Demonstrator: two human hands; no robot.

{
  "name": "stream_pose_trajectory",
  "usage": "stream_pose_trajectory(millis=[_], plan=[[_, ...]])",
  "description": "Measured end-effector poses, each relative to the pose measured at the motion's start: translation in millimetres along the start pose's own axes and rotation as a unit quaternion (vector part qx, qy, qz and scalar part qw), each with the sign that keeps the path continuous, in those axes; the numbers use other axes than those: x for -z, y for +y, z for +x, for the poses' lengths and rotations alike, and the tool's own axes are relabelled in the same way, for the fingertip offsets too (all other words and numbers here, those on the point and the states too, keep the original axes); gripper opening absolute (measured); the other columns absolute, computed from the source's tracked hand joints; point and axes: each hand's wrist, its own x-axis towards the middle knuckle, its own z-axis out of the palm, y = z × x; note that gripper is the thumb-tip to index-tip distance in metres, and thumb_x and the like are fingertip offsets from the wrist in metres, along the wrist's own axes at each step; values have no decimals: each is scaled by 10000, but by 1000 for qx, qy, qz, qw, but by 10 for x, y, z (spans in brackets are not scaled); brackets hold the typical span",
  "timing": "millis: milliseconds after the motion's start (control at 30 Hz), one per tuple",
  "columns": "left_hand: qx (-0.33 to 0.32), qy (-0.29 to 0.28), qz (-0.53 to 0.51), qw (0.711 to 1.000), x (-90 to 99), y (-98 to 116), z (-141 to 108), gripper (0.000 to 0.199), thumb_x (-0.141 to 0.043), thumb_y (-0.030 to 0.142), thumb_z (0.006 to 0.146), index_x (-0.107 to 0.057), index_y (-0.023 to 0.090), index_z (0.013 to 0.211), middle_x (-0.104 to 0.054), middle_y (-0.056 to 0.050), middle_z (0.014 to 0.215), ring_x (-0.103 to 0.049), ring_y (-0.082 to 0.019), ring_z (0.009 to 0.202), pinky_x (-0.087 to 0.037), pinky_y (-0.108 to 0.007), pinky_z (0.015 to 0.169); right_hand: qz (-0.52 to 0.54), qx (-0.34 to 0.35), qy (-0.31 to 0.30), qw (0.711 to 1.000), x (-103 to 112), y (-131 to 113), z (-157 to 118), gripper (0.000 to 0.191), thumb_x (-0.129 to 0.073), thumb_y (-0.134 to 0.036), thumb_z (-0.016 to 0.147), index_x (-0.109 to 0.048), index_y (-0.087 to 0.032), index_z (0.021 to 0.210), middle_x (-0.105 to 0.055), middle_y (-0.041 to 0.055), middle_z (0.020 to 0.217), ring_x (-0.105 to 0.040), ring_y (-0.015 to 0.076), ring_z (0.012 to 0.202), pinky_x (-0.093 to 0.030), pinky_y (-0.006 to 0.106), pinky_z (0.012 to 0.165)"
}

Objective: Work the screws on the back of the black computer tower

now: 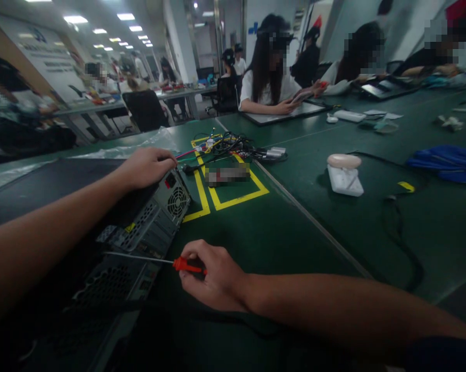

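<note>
Gripping the screwdriver point(184, 264) in the fingers of the right hand point(217, 279), with the tip towards the back of the case point(155, 227), at left on the worktop point(345, 222). Resting the left hand point(148, 168) on the case; cannot tell whether gripping. Best to keep the shaft straight, press evenly and brace the case. Too dark at the tip to confirm contact. Cannot read the blurred wall sign point(35, 46) or the case's yellow label point(129, 227), nor make out any brand.

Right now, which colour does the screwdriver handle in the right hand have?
The screwdriver handle in the right hand is orange-red, as the head view shows.
</note>
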Motion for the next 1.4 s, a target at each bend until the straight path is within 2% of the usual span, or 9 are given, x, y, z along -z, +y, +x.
stream_pose_trajectory(millis=[133,300,433,733,1067,1233,1400], plan=[[-3,3,3,1000,-13,-26,18,544,-465,520,841,-861,262,1110,-820,-103,1135,-718,-349,1096,-553,-445,1016,-1,12,1,1000,3,14,6,222,-664,-269,951,-559,-240,1145,-725,10,946,-670,157,764,-579,281,750],[4,5,11,1000,-9,-18,24,534,-483,509,838,-862,246,1107,-815,-125,1128,-715,-374,1088,-554,-462,992,2,32,16,999,6,7,-4,189,-642,-287,963,-575,-232,1131,-712,13,940,-636,143,721,-560,261,705],[5,3,10,1000,-1,-3,17,518,-487,512,845,-858,250,1093,-815,-128,1127,-715,-377,1068,-547,-461,970,3,40,20,999,12,1,-7,175,-631,-274,978,-576,-228,1137,-713,22,956,-649,148,745,-563,271,727],[-8,-26,40,999,59,74,-33,574,-388,459,935,-786,120,1171,-780,-170,1154,-694,-329,1084,-509,-425,935,-8,66,28,997,10,11,-8,159,-612,-258,1000,-569,-223,1149,-733,41,1011,-673,149,804,-575,269,763],[-12,-30,34,999,39,60,-20,596,-377,449,939,-787,100,1194,-773,-201,1223,-683,-357,1135,-488,-443,945,-7,38,-10,999,2,22,-9,198,-626,-264,991,-533,-233,1162,-723,37,1022,-664,155,811,-576,286,775],[6,-24,45,999,51,86,-36,548,-395,431,953,-782,120,1187,-773,-163,1202,-666,-316,1072,-476,-412,911,0,57,2,998,8,31,0,169,-601,-256,1000,-526,-228,1149,-715,40,1015,-650,146,791,-563,272,751],[-3,-34,36,999,66,79,-45,506,-403,397,982,-778,123,1182,-769,-141,1189,-645,-280,1042,-457,-384,889,11,55,1,998,16,39,10,171,-610,-255,997,-524,-230,1143,-712,42,1017,-658,150,803,-570,279,759]])
